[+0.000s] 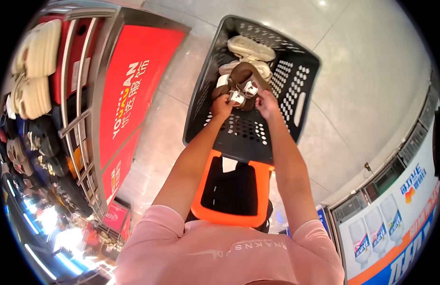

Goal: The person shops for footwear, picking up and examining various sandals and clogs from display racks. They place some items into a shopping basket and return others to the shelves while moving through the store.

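Observation:
Both my hands reach forward into a dark grey plastic shopping cart (296,90). My left hand (222,105) and my right hand (267,103) grip a pair of brown sandals (243,83) with white tags between them, held just above the cart's perforated floor. Further in lie cream-coloured sandals (251,47), one pair at the far end and another partly hidden under the brown ones. An orange handle frame (229,216) of the cart sits close to my chest, below my forearms.
On the left stands a display rack (82,118) with a red sign panel (130,90), hung with cream slippers (37,52) and darker shoes lower down. A drinks cooler (395,223) with bottle pictures stands at lower right. Pale tiled floor (367,71) surrounds the cart.

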Demonstrator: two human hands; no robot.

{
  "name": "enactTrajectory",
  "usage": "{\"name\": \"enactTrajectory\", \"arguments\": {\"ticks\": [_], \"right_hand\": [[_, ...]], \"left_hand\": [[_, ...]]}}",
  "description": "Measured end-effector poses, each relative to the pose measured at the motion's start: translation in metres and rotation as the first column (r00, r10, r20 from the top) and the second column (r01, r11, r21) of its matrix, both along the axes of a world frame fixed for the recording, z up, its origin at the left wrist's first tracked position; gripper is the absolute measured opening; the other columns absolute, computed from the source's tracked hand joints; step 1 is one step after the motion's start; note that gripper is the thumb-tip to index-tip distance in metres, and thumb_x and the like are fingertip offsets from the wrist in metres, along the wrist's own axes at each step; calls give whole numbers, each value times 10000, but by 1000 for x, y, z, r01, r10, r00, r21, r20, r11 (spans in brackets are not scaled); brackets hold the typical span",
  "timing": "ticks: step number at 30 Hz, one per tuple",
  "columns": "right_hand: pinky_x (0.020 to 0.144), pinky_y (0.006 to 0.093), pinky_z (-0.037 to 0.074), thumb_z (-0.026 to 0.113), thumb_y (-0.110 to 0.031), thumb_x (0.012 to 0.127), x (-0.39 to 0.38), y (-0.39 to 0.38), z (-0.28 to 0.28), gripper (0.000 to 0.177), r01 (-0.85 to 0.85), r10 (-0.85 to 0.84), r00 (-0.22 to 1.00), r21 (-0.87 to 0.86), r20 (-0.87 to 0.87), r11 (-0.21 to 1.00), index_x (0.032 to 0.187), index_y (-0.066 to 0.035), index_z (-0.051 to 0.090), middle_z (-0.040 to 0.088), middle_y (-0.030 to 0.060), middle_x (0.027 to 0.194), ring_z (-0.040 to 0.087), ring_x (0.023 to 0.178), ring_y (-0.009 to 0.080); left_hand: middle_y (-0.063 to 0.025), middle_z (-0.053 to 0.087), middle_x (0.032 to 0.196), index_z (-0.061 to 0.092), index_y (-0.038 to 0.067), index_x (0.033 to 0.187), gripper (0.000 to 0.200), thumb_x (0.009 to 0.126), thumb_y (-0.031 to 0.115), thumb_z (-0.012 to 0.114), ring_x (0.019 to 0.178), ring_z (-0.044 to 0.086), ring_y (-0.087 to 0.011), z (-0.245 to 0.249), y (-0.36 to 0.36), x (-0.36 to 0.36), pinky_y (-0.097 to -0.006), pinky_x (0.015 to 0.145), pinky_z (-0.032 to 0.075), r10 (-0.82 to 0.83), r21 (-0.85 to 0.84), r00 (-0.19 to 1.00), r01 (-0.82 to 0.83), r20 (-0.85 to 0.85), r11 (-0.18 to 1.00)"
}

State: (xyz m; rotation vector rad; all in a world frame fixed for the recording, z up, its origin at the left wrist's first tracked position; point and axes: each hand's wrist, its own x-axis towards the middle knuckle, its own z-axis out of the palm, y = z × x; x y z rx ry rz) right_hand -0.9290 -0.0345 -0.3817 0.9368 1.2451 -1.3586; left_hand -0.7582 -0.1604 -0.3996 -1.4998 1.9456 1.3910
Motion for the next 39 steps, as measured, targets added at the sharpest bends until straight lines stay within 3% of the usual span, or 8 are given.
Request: {"name": "enactTrajectory", "arguments": {"ticks": [8,12,17,23,28,32,34,39], "right_hand": [[668,312,493,639,-79,915,31,31,198,155,53,-73,996,-287,-59,957,845,-152,521,570,-1,837,571,772,152],[850,366,477,624,-22,884,43,45,298,247,-122,50,982,-404,-184,907,1083,-162,579,634,-6,1042,591,956,139],[912,454,505,645,-10,834,80,26,387,212,-111,55,990,-466,-131,878,981,-152,589,661,-10,932,636,882,174],[1039,440,411,671,-108,792,120,1,375,203,-61,1,996,-640,-94,766,983,-61,622,680,87,1017,603,1064,269],[847,383,505,564,-52,877,120,0,429,134,-282,114,936,-520,-332,806,999,-76,615,652,52,1003,622,929,181],[924,425,512,618,-15,872,108,20,420,116,-266,107,940,-499,-325,824,945,-76,551,635,108,1023,624,966,239],[957,449,509,618,14,866,105,22,430,170,-219,69,945,-461,-321,860,901,-84,484,620,126,1035,624,999,273],[866,372,535,568,-15,896,92,29,433,116,-450,296,841,-279,-454,848,864,-104,501,580,35,884,596,838,144]], "left_hand": [[-38,600,793,509,41,949,179,826,25,638,636,583,-132,171,-3,31,-304,583,475,133,340,912,7,-388,940],[-77,636,855,471,90,1174,332,881,82,627,722,644,-187,267,-37,47,-337,618,500,-108,67,793,185,-600,980],[-251,595,1112,278,245,1517,760,851,-18,533,969,583,-448,453,-81,62,-485,826,478,-487,-237,742,426,-460,873],[-217,490,916,186,403,1542,1000,768,-114,550,788,568,-401,449,-70,102,-439,725,473,-552,-360,748,432,-370,827],[-247,552,990,310,350,1511,864,797,-73,548,811,590,-395,453,-52,105,-436,735,484,-495,-416,696,300,-520,859],[-156,640,1190,390,153,1458,705,824,5,659,954,678,-293,389,-38,84,-363,779,548,-333,-229,481,264,-811,937],[-125,636,1158,388,96,1425,672,825,2,678,916,683,-243,445,-35,83,-343,659,582,-88,249,766,312,-637,917],[-118,655,1060,345,98,1421,669,866,140,717,645,657,-155,425,-25,79,-273,506,528,100,490,787,274,-609,827]]}}
